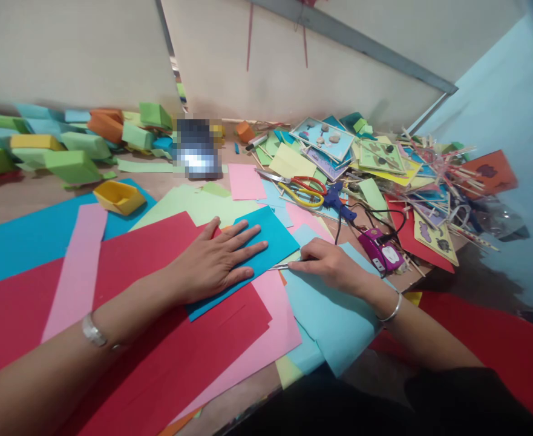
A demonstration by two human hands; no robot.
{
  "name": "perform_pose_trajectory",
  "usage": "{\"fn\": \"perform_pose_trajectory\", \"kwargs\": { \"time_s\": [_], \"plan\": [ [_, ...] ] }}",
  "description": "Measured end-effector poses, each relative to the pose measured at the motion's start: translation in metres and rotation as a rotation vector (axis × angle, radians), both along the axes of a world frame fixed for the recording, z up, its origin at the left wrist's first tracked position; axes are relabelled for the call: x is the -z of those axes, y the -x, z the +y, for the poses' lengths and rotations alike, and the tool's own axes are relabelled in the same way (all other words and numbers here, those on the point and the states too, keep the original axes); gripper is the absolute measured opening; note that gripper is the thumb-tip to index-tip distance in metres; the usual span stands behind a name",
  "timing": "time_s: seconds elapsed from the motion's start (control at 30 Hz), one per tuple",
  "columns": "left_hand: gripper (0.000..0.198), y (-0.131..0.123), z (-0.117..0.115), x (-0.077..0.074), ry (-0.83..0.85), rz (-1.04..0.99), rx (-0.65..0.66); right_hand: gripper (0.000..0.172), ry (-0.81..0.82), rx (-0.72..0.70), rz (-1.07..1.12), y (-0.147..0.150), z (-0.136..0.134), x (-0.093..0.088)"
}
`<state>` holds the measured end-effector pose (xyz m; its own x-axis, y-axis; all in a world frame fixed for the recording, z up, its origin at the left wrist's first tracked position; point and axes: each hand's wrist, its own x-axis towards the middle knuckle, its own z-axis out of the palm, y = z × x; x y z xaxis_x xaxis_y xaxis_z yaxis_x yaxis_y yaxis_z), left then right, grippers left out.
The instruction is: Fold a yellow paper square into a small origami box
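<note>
My left hand (pixel 221 260) lies flat with its fingers spread on a blue sheet (pixel 273 233), which rests on red paper (pixel 243 321). At the sheet's right edge, my right hand (pixel 327 266) is closed around a thin metallic tool (pixel 279 266). The tool's tip points left, at the lower right edge of the blue sheet; its handle is hidden in the fingers. Light blue paper (pixel 339 321) lies under my right hand. A pink strip (pixel 78 266) crosses the red paper on the left.
Scissors (pixel 309 189), a blue glue gun (pixel 339 201), a purple box (pixel 381 249) and black cable lie beyond my right hand. Folded paper boxes (pixel 71 165) line the back left. A yellow paper tray (pixel 119 197) sits nearer. Cards and sticks pile up at the right.
</note>
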<state>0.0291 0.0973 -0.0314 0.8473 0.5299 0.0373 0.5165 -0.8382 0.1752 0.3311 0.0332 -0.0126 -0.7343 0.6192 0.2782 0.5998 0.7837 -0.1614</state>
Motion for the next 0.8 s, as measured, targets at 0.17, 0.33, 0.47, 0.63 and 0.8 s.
{"fn": "perform_pose_trajectory", "kwargs": {
  "time_s": [0.17,0.33,0.47,0.63,0.8],
  "plan": [
    [0.061,-0.001,-0.001,-0.001,0.005,0.001,-0.009,0.027,0.035,-0.007,-0.039,0.007,0.002,-0.005],
    [0.066,-0.003,-0.005,0.0,-0.059,-0.045,-0.124,0.027,-0.084,0.028,-0.124,0.01,-0.004,-0.026],
    [0.063,-0.006,-0.006,0.001,-0.089,-0.038,-0.125,0.022,-0.202,0.077,-0.19,0.015,-0.008,-0.046],
    [0.069,-0.006,-0.005,-0.001,-0.035,0.007,-0.127,0.031,-0.111,0.012,-0.168,0.016,-0.009,-0.04],
    [0.073,-0.006,-0.004,-0.003,-0.007,0.01,-0.109,0.033,0.019,0.013,-0.132,0.018,-0.009,-0.017]
  ]
}}
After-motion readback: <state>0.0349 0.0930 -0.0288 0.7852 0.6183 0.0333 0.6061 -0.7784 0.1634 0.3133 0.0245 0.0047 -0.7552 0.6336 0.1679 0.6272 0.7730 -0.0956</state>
